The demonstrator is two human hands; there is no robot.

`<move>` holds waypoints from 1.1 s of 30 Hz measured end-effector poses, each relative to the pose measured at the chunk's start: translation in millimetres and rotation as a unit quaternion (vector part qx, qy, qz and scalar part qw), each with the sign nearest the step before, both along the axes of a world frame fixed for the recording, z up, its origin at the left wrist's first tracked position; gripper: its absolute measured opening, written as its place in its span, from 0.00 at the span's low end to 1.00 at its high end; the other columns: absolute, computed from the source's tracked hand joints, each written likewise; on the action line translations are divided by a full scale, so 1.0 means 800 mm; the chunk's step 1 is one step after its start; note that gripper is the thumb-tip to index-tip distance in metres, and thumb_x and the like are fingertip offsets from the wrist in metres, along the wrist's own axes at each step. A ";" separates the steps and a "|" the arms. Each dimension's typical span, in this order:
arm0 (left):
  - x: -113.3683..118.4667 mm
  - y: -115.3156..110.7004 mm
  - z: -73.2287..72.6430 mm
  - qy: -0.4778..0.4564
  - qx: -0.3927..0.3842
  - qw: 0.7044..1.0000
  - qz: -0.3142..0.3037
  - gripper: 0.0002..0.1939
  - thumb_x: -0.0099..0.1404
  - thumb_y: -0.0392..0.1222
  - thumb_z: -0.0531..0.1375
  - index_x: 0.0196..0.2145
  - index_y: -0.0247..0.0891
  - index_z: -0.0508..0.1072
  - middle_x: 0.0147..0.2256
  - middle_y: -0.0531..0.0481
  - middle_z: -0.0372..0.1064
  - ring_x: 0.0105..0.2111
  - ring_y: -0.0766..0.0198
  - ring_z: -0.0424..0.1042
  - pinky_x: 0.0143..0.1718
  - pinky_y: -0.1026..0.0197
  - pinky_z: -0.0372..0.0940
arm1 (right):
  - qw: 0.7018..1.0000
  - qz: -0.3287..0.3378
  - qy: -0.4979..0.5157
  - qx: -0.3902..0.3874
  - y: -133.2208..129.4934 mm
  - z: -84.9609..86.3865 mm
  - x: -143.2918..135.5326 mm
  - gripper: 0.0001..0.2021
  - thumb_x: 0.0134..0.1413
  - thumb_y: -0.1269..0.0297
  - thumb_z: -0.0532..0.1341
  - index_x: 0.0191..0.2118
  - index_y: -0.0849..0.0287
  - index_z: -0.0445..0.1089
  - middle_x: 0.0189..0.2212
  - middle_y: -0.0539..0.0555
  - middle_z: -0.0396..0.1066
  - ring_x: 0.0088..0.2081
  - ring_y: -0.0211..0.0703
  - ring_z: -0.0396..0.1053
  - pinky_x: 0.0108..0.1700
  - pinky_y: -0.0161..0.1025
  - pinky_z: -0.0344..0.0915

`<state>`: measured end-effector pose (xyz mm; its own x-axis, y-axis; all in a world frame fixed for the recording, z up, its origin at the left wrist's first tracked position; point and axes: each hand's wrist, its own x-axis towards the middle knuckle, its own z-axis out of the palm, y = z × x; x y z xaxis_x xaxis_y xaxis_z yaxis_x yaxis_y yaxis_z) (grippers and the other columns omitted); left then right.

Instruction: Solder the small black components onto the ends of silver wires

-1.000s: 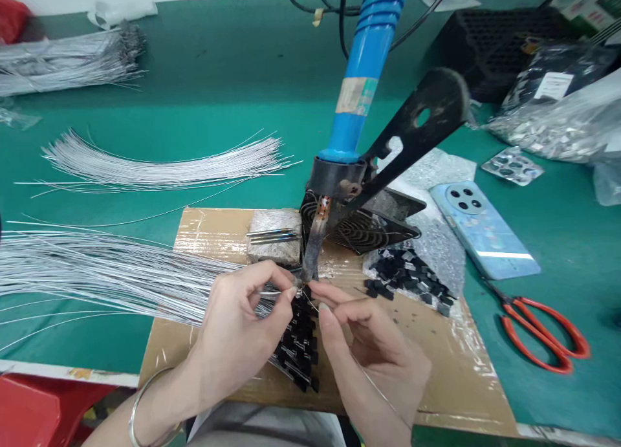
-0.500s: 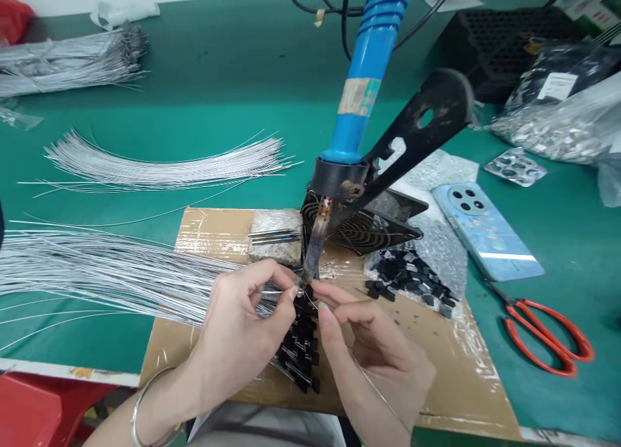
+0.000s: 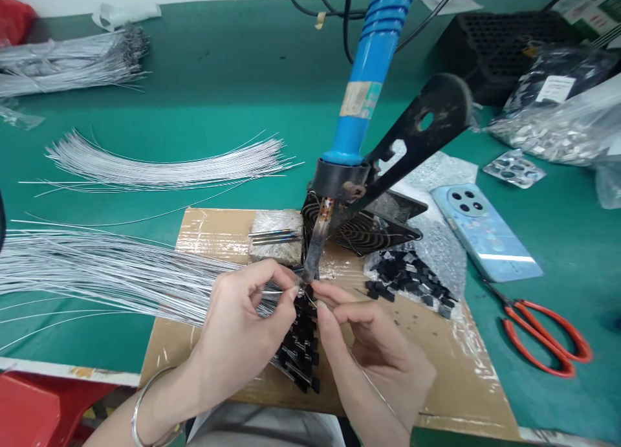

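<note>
1. Hands, two in all, nearly met in front of you. Your left hand (image 3: 242,330) was pinched, thumb to forefinger, on what looked like one silvery wire (image 3: 270,294); your right hand (image 3: 381,350) was loosely curled, thumb and forefinger closed on one thin strand (image 3: 376,390).
2. Silvery wire lay roughly left to right, its end in the narrow gap between your fingertips; the thin strand slanted up and leftward from your right grip to that same gap. Both hands were just beside it, neither clearly nearer.
3. Black pieces (image 3: 305,345) on wire ends lay below that gap, too many to count, on one cardboard sheet (image 3: 456,385). One loose wire bundle (image 3: 121,272) stretched off past your left hand.
4. One soldering iron (image 3: 361,98) hung over the gap, tip (image 3: 316,246) down; whether it touched the wire could not be told.
5. To your right lay one pair of scissors (image 3: 546,334) and one uncounted pile of black chips (image 3: 412,275).
6. Beyond your hands were one block (image 3: 276,220) bearing seemingly three rods (image 3: 274,236), one fan (image 3: 361,233) and one phone (image 3: 488,230).
7. Farther off lay one curved bundle (image 3: 165,172), one thicker bundle (image 3: 72,62) and one crate (image 3: 504,52).
</note>
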<state>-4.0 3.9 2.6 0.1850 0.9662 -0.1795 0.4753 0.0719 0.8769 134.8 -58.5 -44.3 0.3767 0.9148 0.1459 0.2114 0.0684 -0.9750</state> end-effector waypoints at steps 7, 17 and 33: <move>0.002 0.001 -0.002 -0.010 -0.019 1.000 0.003 0.08 0.63 0.37 0.57 0.27 0.38 0.74 0.28 0.50 0.75 0.36 0.56 0.78 0.31 0.61 0.64 | 1.000 0.005 0.003 0.008 0.001 -0.004 0.001 0.08 0.61 0.71 0.67 0.31 0.55 0.73 0.44 0.55 0.84 0.45 0.45 0.83 0.45 0.32 0.78; 0.000 0.000 0.000 0.002 -0.007 1.000 -0.001 0.07 0.63 0.36 0.58 0.28 0.38 0.74 0.26 0.51 0.73 0.34 0.59 0.76 0.27 0.63 0.61 | 1.000 -0.009 0.010 0.001 0.000 0.000 -0.002 0.07 0.61 0.70 0.68 0.31 0.56 0.74 0.43 0.56 0.84 0.46 0.46 0.83 0.48 0.36 0.78; 0.000 0.000 -0.001 0.005 -0.016 1.000 -0.009 0.08 0.65 0.36 0.58 0.29 0.38 0.75 0.27 0.50 0.75 0.34 0.58 0.77 0.28 0.62 0.62 | 1.000 -0.003 0.011 0.003 0.001 -0.001 0.000 0.07 0.62 0.70 0.68 0.31 0.57 0.74 0.42 0.58 0.84 0.46 0.48 0.83 0.46 0.37 0.80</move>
<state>-4.0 3.8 1.6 0.2000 0.9564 -0.2127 0.4851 0.0920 0.8696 134.6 -57.5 -44.9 0.3855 0.9116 0.1429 0.1912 0.0726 -0.9789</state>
